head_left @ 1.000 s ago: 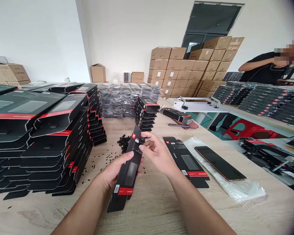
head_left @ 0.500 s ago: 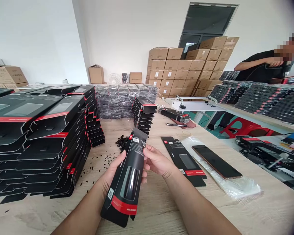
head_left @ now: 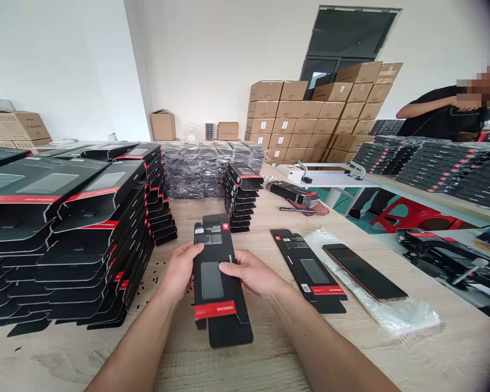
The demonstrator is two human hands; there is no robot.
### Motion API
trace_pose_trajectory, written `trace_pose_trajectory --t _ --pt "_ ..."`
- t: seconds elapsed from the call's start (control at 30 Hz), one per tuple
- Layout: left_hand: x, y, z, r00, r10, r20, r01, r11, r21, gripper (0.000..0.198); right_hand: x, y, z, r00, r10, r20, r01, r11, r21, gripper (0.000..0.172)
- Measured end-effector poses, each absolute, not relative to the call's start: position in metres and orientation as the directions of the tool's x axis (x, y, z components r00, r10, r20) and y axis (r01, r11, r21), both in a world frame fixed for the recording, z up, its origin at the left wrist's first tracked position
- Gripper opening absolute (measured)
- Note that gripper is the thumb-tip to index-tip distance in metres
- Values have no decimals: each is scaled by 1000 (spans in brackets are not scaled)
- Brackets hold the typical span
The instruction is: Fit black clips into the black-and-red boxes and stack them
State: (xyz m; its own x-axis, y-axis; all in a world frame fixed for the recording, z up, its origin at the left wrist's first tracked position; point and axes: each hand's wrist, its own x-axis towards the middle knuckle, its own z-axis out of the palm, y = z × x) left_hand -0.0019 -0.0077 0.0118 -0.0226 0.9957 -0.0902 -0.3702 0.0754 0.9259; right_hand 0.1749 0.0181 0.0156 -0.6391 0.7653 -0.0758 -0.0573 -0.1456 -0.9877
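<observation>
Head view, forward and down, apparently near

Wooden table point(head_left: 179, 359); stacked black boxes point(head_left: 93, 261); clear plastic point(head_left: 416, 320).

Printed lettering in several places, none of it legible.
The held black box point(head_left: 211, 280) has blurred white lettering on its red band point(head_left: 215, 310), a red tag point(head_left: 225, 226) and rows of fine print point(head_left: 210, 239); a second black box point(head_left: 310, 269) bears similar print and a white code label point(head_left: 306, 288); stacked brown cartons point(head_left: 298, 125) show tiny white labels point(head_left: 286, 124).
</observation>
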Motion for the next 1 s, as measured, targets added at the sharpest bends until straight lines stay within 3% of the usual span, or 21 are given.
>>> trace_pose_trajectory --t 0.13,0.23,0.3,0.4,0.57,0.73,0.93,1.0 --pt "-4 -6 13 -140 990 -2 -190 -24 982 38 178 24 11 -525 847 -81 60 -58 -996 45" --pt "-1 -8 13 -167 986 20 -30 -26 999 64 180 31 10 -377 926 37 20 48 -999 66" --pt "1 -10 14 -124 992 4 -28 -7 1000 73 180 33 12 -380 924 47 -1 50 -999 69" --pt "4 -11 15 -51 998 26 -105 -32 994 67 179 32 13 -425 904 45 -38 32 -999 60" --pt "7 -12 15 0 997 77 -216 -75 974 38 176 34 9 -402 915 22 -129 -33 -991 24" --pt "10 -18 19 138 988 71 -302 -27 953 32 180 40 11 -217 976 16 -166 -21 -986 31" --pt "10 -20 21 187 981 54 -328 11 944 34 186 42 14 -241 960 142 -59 131 -990 25" --pt "10 -19 19 195 979 58 -319 8 948 35 187 42 13 -264 960 96 -116 67 -991 27"
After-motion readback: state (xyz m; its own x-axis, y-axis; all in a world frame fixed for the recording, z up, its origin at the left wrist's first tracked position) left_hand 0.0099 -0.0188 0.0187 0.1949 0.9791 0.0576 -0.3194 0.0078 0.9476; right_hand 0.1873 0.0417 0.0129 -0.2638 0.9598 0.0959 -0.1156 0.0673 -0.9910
